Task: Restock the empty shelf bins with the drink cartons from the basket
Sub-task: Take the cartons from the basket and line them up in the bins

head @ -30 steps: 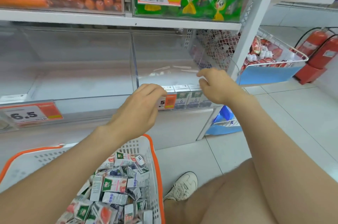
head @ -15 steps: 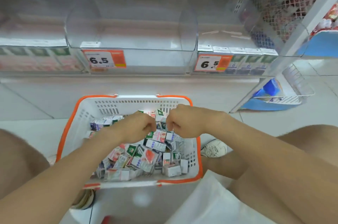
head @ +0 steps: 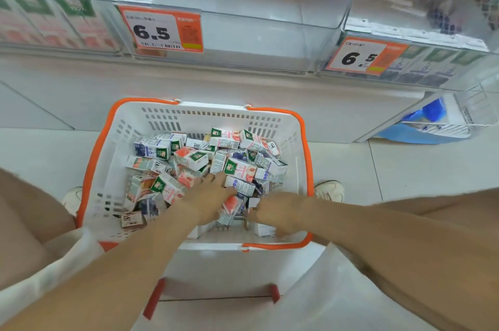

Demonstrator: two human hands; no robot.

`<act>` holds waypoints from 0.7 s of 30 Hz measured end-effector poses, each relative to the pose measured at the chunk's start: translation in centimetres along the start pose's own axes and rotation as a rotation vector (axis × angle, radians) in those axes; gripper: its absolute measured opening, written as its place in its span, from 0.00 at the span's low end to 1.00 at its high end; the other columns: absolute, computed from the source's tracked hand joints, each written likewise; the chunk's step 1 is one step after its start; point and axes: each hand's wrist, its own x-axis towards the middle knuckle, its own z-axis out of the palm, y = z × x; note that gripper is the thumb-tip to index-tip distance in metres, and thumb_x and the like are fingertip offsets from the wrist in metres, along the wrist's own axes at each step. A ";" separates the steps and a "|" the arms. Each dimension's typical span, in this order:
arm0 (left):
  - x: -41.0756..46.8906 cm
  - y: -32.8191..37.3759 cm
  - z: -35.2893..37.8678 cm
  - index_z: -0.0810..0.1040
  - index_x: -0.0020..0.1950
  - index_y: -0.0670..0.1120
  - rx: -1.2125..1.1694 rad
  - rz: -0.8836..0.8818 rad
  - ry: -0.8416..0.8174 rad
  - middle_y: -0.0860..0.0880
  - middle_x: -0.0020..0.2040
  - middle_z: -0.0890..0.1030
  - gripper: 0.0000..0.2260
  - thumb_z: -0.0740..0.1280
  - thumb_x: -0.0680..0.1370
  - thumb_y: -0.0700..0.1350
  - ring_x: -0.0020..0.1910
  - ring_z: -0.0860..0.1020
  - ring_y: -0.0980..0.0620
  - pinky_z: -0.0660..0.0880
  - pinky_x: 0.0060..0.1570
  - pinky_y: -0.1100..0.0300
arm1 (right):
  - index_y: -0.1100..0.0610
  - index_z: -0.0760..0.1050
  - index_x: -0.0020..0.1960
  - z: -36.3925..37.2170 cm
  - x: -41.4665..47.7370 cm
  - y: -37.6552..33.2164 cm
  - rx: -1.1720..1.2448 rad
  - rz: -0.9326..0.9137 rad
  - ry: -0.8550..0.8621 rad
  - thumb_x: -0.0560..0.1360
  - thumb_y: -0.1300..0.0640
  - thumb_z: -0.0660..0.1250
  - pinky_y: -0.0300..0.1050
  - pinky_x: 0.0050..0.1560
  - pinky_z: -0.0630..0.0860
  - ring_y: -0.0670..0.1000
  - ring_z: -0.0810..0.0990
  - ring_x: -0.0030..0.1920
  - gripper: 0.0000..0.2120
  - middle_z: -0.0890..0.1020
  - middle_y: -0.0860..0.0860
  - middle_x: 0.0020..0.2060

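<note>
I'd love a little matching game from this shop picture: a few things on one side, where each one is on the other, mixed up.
Things:
1. white plastic basket with orange rim
2. clear plastic shelf bin
3. left hand
4. blue scoop

Places:
A. far right, in a low wire rack
B. behind the left 6.5 price tag
C. on the floor between two shoes
D. on the small drink cartons

Pairs: 1-C, 2-B, 3-D, 4-A

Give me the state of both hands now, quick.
Left hand: open, fingers spread on the cartons.
Right hand: among cartons in the basket; grip cannot be told.
</note>
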 end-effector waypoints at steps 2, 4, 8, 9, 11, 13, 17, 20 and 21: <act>0.3 0.1 0.2 0.71 0.74 0.54 0.073 0.016 0.032 0.47 0.69 0.68 0.29 0.76 0.75 0.43 0.71 0.68 0.43 0.68 0.73 0.42 | 0.48 0.63 0.77 0.6 0.8 0.0 -0.001 -0.062 0.014 0.75 0.61 0.74 0.56 0.45 0.81 0.60 0.81 0.52 0.35 0.80 0.55 0.57; 0.6 0.1 0.4 0.71 0.72 0.52 0.124 0.025 0.077 0.46 0.69 0.70 0.28 0.75 0.75 0.41 0.70 0.71 0.43 0.69 0.72 0.44 | 0.45 0.63 0.78 1.0 1.1 0.3 0.038 -0.084 -0.002 0.76 0.64 0.72 0.54 0.43 0.77 0.59 0.80 0.54 0.36 0.77 0.54 0.60; 0.4 -0.6 0.3 0.71 0.72 0.52 0.067 0.069 0.128 0.49 0.67 0.75 0.24 0.74 0.78 0.46 0.69 0.73 0.45 0.68 0.72 0.49 | 0.46 0.70 0.73 0.5 0.9 1.0 0.224 -0.010 0.020 0.75 0.64 0.71 0.51 0.43 0.74 0.57 0.79 0.52 0.30 0.77 0.51 0.53; 0.3 -0.9 0.1 0.73 0.70 0.52 0.003 0.071 0.126 0.50 0.65 0.77 0.22 0.74 0.78 0.48 0.67 0.74 0.47 0.69 0.70 0.50 | 0.46 0.71 0.72 0.1 0.8 1.5 0.290 0.020 0.043 0.75 0.64 0.71 0.50 0.43 0.76 0.55 0.79 0.49 0.29 0.76 0.48 0.47; 0.0 -1.7 -0.4 0.76 0.68 0.55 -0.227 0.025 0.136 0.52 0.62 0.80 0.21 0.76 0.77 0.52 0.63 0.76 0.49 0.74 0.66 0.51 | 0.45 0.74 0.68 -1.3 0.3 2.4 0.420 0.075 0.122 0.74 0.61 0.74 0.50 0.45 0.79 0.50 0.78 0.47 0.26 0.76 0.44 0.44; -0.8 -2.5 -1.4 0.76 0.69 0.55 -0.501 -0.044 0.178 0.52 0.63 0.82 0.24 0.77 0.75 0.55 0.64 0.77 0.49 0.76 0.66 0.48 | 0.44 0.75 0.64 -3.3 -0.7 3.3 0.570 0.122 0.223 0.72 0.61 0.75 0.51 0.53 0.81 0.50 0.80 0.53 0.25 0.80 0.46 0.54; -3.1 -3.7 -5.3 0.76 0.73 0.53 -0.854 -0.149 0.239 0.53 0.66 0.77 0.27 0.77 0.76 0.58 0.66 0.77 0.48 0.75 0.66 0.49 | 0.47 0.76 0.59 -7.9 -4.2 4.3 0.909 0.249 0.474 0.72 0.67 0.71 0.44 0.38 0.74 0.41 0.74 0.39 0.21 0.73 0.43 0.44; -5.2 -4.3 -8.8 0.77 0.69 0.57 -1.068 -0.200 0.207 0.53 0.60 0.78 0.24 0.76 0.75 0.60 0.56 0.82 0.46 0.81 0.55 0.49 | 0.45 0.76 0.59 -9.9 -6.8 4.3 1.099 0.250 0.642 0.73 0.63 0.75 0.50 0.36 0.78 0.52 0.77 0.33 0.20 0.78 0.55 0.49; -6.0 -4.4 -9.8 0.78 0.68 0.58 -1.118 -0.185 0.194 0.51 0.61 0.80 0.22 0.76 0.75 0.60 0.55 0.82 0.47 0.82 0.54 0.49 | 0.43 0.77 0.58 -10.4 -7.5 4.0 1.159 0.244 0.695 0.72 0.61 0.77 0.56 0.41 0.83 0.58 0.82 0.38 0.20 0.78 0.54 0.57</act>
